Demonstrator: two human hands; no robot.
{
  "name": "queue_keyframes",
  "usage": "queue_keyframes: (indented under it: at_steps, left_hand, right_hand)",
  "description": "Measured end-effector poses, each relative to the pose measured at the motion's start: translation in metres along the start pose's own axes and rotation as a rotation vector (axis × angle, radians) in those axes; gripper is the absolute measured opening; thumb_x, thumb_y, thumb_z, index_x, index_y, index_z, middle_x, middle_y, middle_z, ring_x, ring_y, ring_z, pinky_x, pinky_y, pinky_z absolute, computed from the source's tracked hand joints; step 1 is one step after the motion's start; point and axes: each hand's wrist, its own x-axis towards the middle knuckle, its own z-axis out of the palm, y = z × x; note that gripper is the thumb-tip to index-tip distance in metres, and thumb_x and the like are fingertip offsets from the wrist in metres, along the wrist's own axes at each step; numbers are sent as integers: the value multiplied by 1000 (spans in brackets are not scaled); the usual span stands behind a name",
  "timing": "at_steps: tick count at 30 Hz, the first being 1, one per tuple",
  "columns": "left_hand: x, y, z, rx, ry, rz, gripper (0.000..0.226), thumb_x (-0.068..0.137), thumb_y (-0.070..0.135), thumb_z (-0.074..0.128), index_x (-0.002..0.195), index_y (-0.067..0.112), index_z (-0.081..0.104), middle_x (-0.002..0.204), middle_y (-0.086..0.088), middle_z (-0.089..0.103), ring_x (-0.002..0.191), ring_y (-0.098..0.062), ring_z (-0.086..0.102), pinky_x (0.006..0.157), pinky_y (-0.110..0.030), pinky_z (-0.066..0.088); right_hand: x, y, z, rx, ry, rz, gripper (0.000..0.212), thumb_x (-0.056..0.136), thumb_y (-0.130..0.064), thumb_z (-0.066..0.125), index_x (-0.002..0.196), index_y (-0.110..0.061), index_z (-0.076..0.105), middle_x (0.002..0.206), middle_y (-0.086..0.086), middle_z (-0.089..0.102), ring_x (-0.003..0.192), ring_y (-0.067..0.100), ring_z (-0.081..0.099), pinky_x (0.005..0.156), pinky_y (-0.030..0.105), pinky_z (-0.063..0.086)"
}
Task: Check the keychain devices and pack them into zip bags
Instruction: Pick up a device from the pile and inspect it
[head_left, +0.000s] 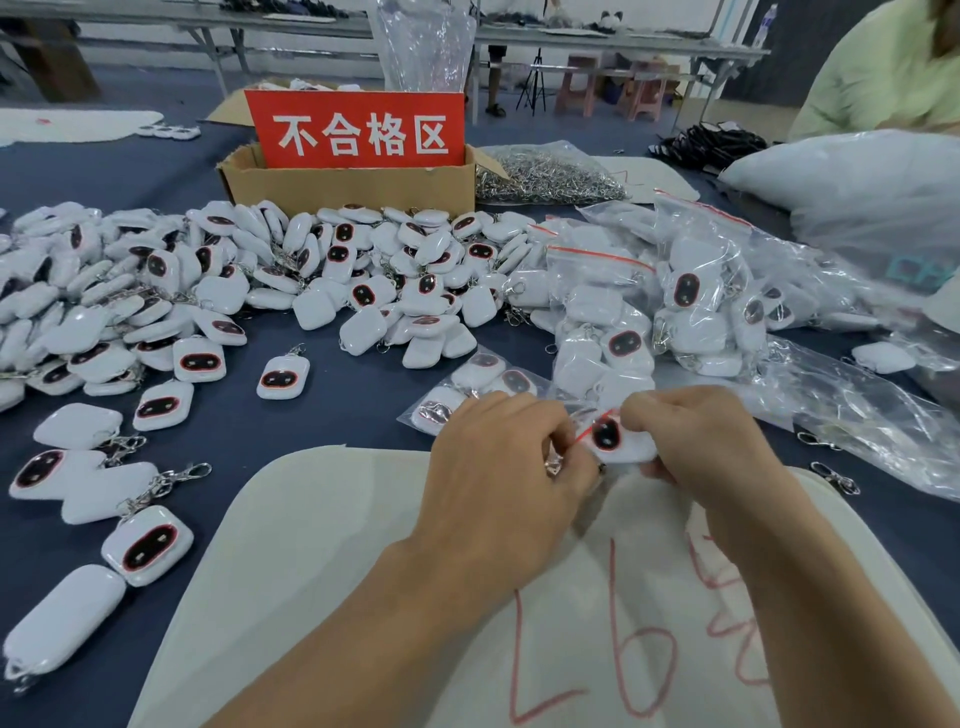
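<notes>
Nearest to the camera lies a cream cloth (322, 545) with red marks written on it, spread over the blue table cover (291, 415); both forearms reach over it. Above the far edge of the cloth the left hand (498, 457) and the right hand (696, 441) meet; the fingers of both are curled and pinch a small zip bag (592, 427) with a red seal line, one hand on each side. Inside this bag sits a white keychain device (608, 434), its dark face with the red rim turned up; whether the seal is closed I cannot tell.

Just behind the left hand another packed bag (467, 384) lies flat on the table; to the right of it is a heap of filled zip bags (649, 312). A big pile of loose devices (260, 270) covers the middle and left of the table; some single devices (148, 545) with metal clasps lie near the left edge of the cloth. Behind the pile stands a cardboard box (353, 182) with a red sign (358, 130); beside it on the right is a clear bag of metal clasps (545, 176). At the upper right a person in a light green top (883, 67) is partly in view.
</notes>
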Motion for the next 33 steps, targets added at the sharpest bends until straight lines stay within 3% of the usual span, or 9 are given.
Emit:
queue_keyframes:
  at_steps: [3, 7, 11, 14, 18, 21, 26, 30, 33]
  left_hand:
    - [0, -1, -2, -64, 73, 46, 18, 89, 24, 69, 75, 20, 60, 70, 15, 44, 69, -9, 40, 68, -21, 28]
    - [0, -1, -5, -139, 95, 98, 13, 95, 22, 64, 83, 17, 65, 76, 10, 55, 75, -12, 47, 71, -22, 35]
    - [-1, -1, -7, -201, 20, 133, 8, 93, 17, 68, 86, 15, 69, 80, 8, 59, 77, -10, 47, 73, -23, 39]
    - [-1, -1, -10, -231, -39, 131, 11, 95, 23, 66, 86, 18, 69, 79, 11, 59, 77, -7, 47, 75, -24, 39]
    - [12, -17, -19, -84, 90, 37, 18, 97, 24, 62, 80, 24, 70, 75, 13, 62, 73, -5, 47, 82, -34, 41]
    - [27, -43, -32, 34, 209, -269, 17, 90, 12, 67, 93, 25, 77, 84, 13, 66, 85, -15, 56, 86, -40, 44]
    - [33, -77, -42, 204, 88, -513, 46, 91, 9, 59, 135, 20, 62, 138, -1, 57, 125, -25, 45, 105, -38, 36]
    - [31, -77, -34, 225, 31, -456, 55, 92, 6, 57, 146, 15, 51, 150, -2, 47, 137, -25, 39, 113, -37, 31]
    - [30, -77, -30, 249, 3, -396, 58, 94, 5, 55, 150, 13, 46, 156, -5, 41, 144, -25, 34, 118, -37, 27]
  right_hand:
    - [-2, -2, 2, 163, -227, -63, 14, 79, -15, 67, 68, -9, 72, 61, 13, 54, 55, 19, 39, 50, 26, 29]
    - [-6, -2, 6, 182, -406, -123, 18, 79, -6, 64, 92, -12, 76, 68, 18, 62, 63, 20, 54, 54, 22, 40]
    - [-7, -2, 23, -262, -86, -234, 15, 71, -20, 60, 56, -22, 64, 48, -7, 60, 52, 5, 54, 57, 19, 40]
    - [-10, -2, 32, -533, 99, -224, 10, 61, -31, 52, 52, -26, 53, 54, -4, 51, 66, 28, 55, 62, 30, 37]
    - [-10, -2, 25, -254, 16, -163, 15, 67, -37, 82, 71, -49, 74, 58, -11, 69, 76, 21, 72, 67, 33, 56]
    - [-6, 3, 9, -184, 240, -256, 29, 77, -16, 78, 78, -45, 76, 59, -17, 70, 62, 7, 68, 57, 12, 48]
    - [-5, 2, 9, 55, 492, -263, 23, 77, -8, 71, 75, -31, 78, 62, -10, 70, 56, 6, 60, 62, 25, 47]
    - [-18, -4, 39, -169, 155, -356, 35, 86, -20, 73, 115, -37, 76, 111, -10, 69, 108, 11, 60, 104, 25, 43]
    - [-19, -3, 54, -463, -36, -384, 40, 88, -30, 70, 127, -35, 70, 114, -7, 66, 115, 16, 56, 112, 37, 39]
